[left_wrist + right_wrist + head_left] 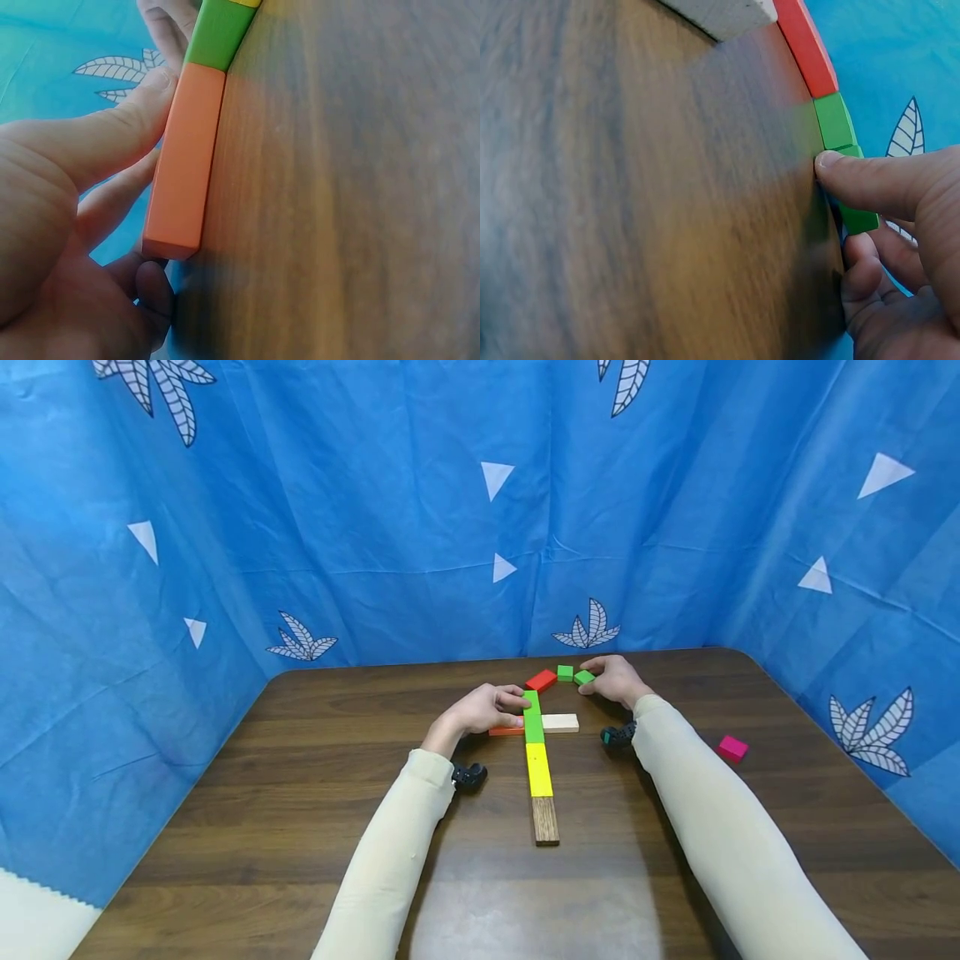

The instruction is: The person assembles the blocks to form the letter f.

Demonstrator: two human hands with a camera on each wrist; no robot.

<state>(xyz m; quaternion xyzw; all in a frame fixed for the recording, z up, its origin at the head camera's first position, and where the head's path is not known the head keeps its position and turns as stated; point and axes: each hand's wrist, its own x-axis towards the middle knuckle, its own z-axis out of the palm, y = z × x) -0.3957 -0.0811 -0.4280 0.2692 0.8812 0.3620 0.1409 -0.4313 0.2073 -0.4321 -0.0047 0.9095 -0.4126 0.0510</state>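
My right hand [615, 681] pinches a small green block [584, 677] between thumb and fingers, at the right end of a short curve. Next to it are another small green block [566, 673] and a red block [541, 681]. My left hand [483, 708] rests at the upper part of a block column, its thumb by an orange block [187, 157] and its fingertips by a green section [533, 727]. Below the green lie a yellow section [539, 770] and a brown wooden block [545, 821]. A whitish block [560, 723] extends to the right, opposite the orange one.
A pink block [732, 748] lies apart on the right of the brown wooden table [300, 827]. Blue patterned cloth [420, 527] hangs behind the table and along both sides. Each wrist carries a black device, one beside the left sleeve [405, 852].
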